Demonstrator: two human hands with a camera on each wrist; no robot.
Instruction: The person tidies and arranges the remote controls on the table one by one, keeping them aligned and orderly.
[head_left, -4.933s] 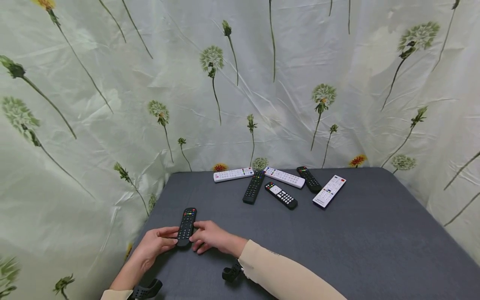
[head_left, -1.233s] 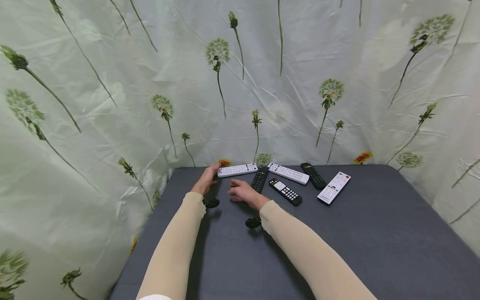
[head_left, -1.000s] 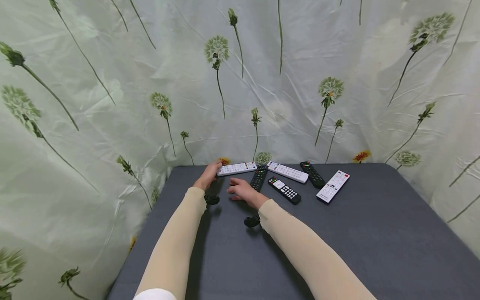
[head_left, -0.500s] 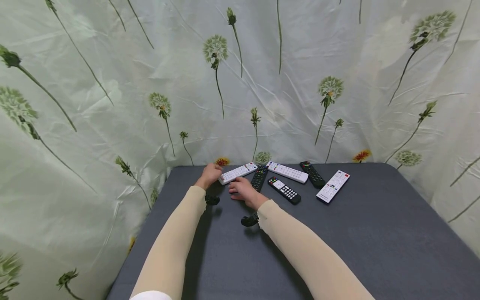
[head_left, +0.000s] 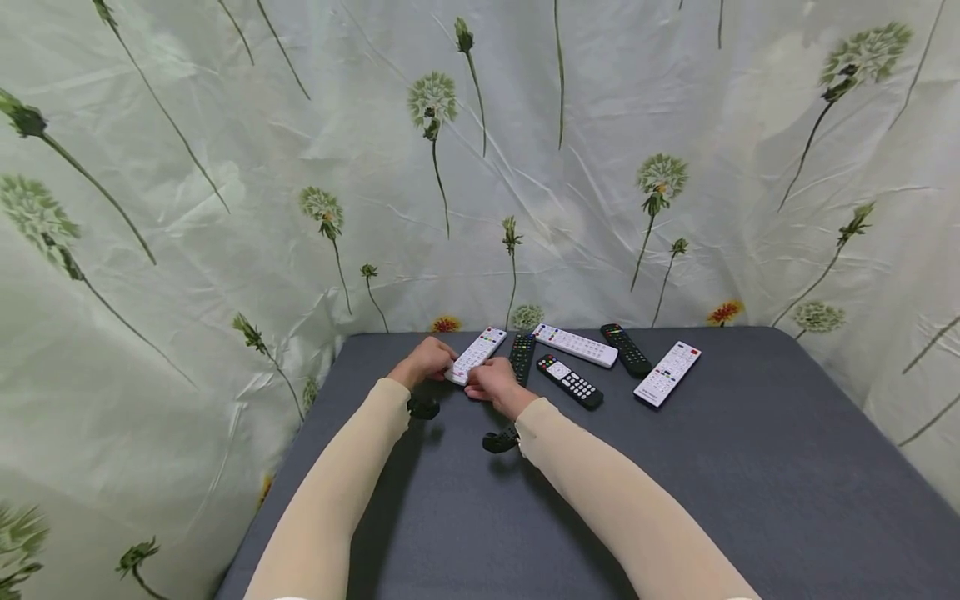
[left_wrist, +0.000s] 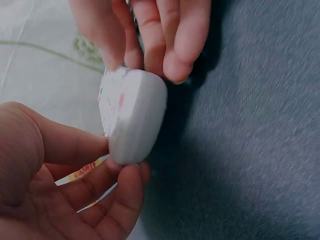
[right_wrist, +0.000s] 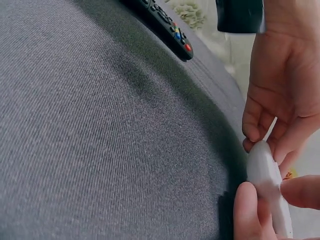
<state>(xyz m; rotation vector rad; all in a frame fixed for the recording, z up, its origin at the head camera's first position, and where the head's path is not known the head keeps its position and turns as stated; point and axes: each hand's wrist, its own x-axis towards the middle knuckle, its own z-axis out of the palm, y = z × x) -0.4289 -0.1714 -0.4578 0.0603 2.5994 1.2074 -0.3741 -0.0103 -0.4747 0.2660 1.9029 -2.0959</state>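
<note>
A white remote control lies slanted near the back of the dark cloth, its near end between the two hands. My left hand pinches it on the left side; in the left wrist view the thumb and fingers grip its rounded end. From the right, my right hand pinches the same end, thumb on the button face and fingers underneath in the right wrist view. Just right of it is a black remote, partly hidden by my right hand.
To the right lie another white remote, a black one with white keys, a black one and a white one. A black remote shows in the right wrist view. A flowered curtain hangs behind.
The white remote has turned from nearly crosswise to a steep slant, its left end drawn nearer. Both hands have left the black remote at the left, and the right hand has come onto the white one.
</note>
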